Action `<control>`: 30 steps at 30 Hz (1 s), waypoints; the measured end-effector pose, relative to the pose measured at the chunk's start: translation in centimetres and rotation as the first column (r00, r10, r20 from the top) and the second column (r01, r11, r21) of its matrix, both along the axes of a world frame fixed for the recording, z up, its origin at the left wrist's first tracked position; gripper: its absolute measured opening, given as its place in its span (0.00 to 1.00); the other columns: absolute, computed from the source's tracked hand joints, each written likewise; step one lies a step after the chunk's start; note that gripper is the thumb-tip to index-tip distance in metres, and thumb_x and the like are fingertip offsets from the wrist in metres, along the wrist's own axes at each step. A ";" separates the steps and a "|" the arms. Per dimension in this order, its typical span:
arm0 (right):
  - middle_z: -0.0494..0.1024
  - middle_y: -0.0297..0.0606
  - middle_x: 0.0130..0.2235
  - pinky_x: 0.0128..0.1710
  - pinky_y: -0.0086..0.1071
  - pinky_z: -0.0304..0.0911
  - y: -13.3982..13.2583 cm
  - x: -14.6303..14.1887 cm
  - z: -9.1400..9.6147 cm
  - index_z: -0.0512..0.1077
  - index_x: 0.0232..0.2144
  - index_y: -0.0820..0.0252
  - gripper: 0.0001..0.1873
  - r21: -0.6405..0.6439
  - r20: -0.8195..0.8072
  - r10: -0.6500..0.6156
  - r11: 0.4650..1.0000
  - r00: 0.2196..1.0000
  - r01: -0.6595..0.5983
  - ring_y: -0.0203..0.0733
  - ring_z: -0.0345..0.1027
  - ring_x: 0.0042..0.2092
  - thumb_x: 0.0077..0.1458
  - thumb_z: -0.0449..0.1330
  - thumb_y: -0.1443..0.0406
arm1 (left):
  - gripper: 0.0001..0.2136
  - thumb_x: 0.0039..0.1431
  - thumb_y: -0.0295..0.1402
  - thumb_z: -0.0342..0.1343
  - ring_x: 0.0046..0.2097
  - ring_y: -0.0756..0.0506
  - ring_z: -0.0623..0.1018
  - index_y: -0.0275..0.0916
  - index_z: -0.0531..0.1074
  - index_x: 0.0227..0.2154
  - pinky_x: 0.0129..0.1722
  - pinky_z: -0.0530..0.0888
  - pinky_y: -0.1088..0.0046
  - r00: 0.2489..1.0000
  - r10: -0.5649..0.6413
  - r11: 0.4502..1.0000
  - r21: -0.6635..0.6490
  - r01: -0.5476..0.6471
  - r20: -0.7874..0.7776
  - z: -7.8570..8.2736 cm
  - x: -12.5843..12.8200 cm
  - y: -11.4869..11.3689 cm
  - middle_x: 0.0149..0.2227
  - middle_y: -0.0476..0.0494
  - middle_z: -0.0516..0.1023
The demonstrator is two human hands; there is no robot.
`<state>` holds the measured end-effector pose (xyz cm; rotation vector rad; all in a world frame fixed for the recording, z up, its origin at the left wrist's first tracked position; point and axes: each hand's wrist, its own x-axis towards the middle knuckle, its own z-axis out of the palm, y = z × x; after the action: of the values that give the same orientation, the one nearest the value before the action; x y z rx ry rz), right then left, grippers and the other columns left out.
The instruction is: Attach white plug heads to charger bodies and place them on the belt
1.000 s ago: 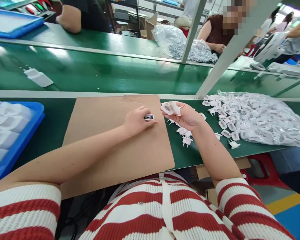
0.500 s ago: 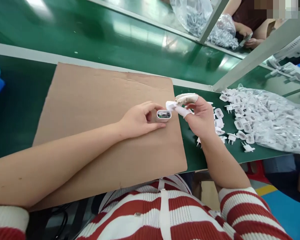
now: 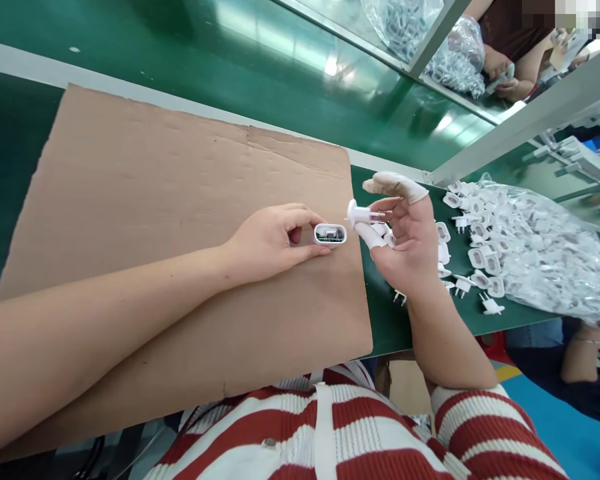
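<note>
My left hand point(image 3: 270, 240) grips a white charger housing point(image 3: 331, 243) between thumb and fingers, just above the cardboard. The housing's oval open end faces right, and circuit parts show inside. A white plug cover point(image 3: 353, 213) with metal pins is in my right hand point(image 3: 409, 237), held at the thumb and a bent finger, its pins pointing toward the palm. White finger cots cover the right thumb and the index finger, which is raised off the plug cover. A small gap separates the plug cover from the housing.
A cardboard sheet point(image 3: 180, 180) lies on the green table. Right of my hand are loose plug covers point(image 3: 491, 305) and a clear bag point(image 3: 555, 253) full of them. A metal post point(image 3: 505, 127) rises at the back right. Other people's hands point(image 3: 500, 70) work beyond the partition.
In my right hand the plug cover has turned so its pins now show, pointing right. The index finger has lifted away. My left hand still holds the housing; the camera view has shifted.
</note>
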<state>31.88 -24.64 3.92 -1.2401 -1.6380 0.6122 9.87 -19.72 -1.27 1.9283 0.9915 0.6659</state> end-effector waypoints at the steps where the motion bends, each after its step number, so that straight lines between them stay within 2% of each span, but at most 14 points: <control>1: 0.80 0.35 0.53 0.52 0.44 0.76 -0.2 0.1 0.3 0.75 0.53 0.44 0.18 0.009 0.064 0.011 1.000 0.998 -0.011 0.47 0.77 0.50 0.61 0.70 0.61 | 0.17 0.59 0.52 0.66 0.39 0.39 0.79 0.49 0.83 0.45 0.39 0.75 0.62 1.000 -0.003 1.000 -0.007 0.003 -0.001 0.0 0.0 0.0 0.38 0.44 0.76; 4: 0.82 0.36 0.47 0.51 0.45 0.75 -0.5 0.2 0.7 0.79 0.49 0.45 0.11 0.016 0.305 0.079 0.996 0.949 -0.089 0.48 0.77 0.47 0.65 0.66 0.63 | 0.18 0.59 0.53 0.66 0.41 0.39 0.79 0.47 0.82 0.43 0.40 0.75 0.63 1.000 -0.010 1.000 -0.018 0.010 0.008 0.1 0.0 0.0 0.37 0.45 0.75; 7: 0.83 0.37 0.47 0.51 0.46 0.74 -0.3 -0.2 0.4 0.78 0.53 0.46 0.14 0.016 0.475 0.126 0.988 0.871 -0.152 0.50 0.76 0.47 0.66 0.63 0.63 | 0.19 0.60 0.55 0.64 0.39 0.42 0.79 0.44 0.81 0.40 0.39 0.74 0.67 1.000 -0.021 1.000 0.016 0.020 0.020 0.1 0.0 0.1 0.37 0.46 0.74; 10: 0.83 0.38 0.46 0.49 0.43 0.73 0.1 -0.5 -0.4 0.77 0.56 0.49 0.16 0.056 0.539 0.097 0.987 0.836 -0.150 0.49 0.76 0.46 0.68 0.61 0.63 | 0.18 0.61 0.53 0.62 0.36 0.46 0.77 0.42 0.81 0.39 0.37 0.72 0.70 0.999 -0.042 0.998 0.053 0.041 0.017 0.4 -0.1 0.1 0.39 0.47 0.77; 15: 0.83 0.41 0.44 0.43 0.40 0.72 0.1 -0.5 -1.0 0.78 0.51 0.52 0.12 0.210 0.594 -0.013 0.968 0.804 -0.140 0.47 0.75 0.44 0.69 0.59 0.64 | 0.14 0.63 0.47 0.62 0.33 0.49 0.74 0.41 0.81 0.40 0.37 0.70 0.72 0.997 -0.072 0.996 0.050 0.072 -0.012 1.2 -0.2 0.0 0.41 0.47 0.79; 23: 0.82 0.41 0.40 0.43 0.39 0.69 0.1 -1.1 -0.6 0.78 0.48 0.54 0.12 0.168 0.708 -0.029 0.977 0.706 -0.128 0.47 0.74 0.42 0.69 0.56 0.65 | 0.12 0.62 0.44 0.63 0.33 0.48 0.74 0.41 0.82 0.37 0.34 0.68 0.72 0.999 -0.036 0.996 0.080 0.034 0.017 1.2 0.0 -0.2 0.40 0.47 0.80; 26: 0.81 0.39 0.37 0.49 0.41 0.69 0.0 -1.4 -0.4 0.79 0.46 0.55 0.13 0.168 0.750 -0.062 0.981 0.659 -0.099 0.47 0.75 0.42 0.68 0.55 0.68 | 0.10 0.61 0.42 0.64 0.33 0.48 0.73 0.40 0.83 0.36 0.33 0.66 0.72 0.999 -0.029 0.996 0.089 0.026 0.039 1.0 0.1 -0.3 0.39 0.46 0.80; 30: 0.81 0.36 0.37 0.64 0.46 0.63 -0.3 -1.7 -0.9 0.79 0.43 0.52 0.13 0.170 0.746 -0.103 0.985 0.658 -0.038 0.46 0.76 0.44 0.65 0.55 0.69 | 0.12 0.61 0.43 0.65 0.32 0.48 0.73 0.39 0.82 0.36 0.33 0.67 0.72 0.998 0.010 0.994 0.111 -0.016 0.055 0.6 0.2 -0.5 0.36 0.47 0.79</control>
<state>30.19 -24.98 2.97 -1.4927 -2.2811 -0.1351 10.05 -20.24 -0.68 1.9907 0.9511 0.7919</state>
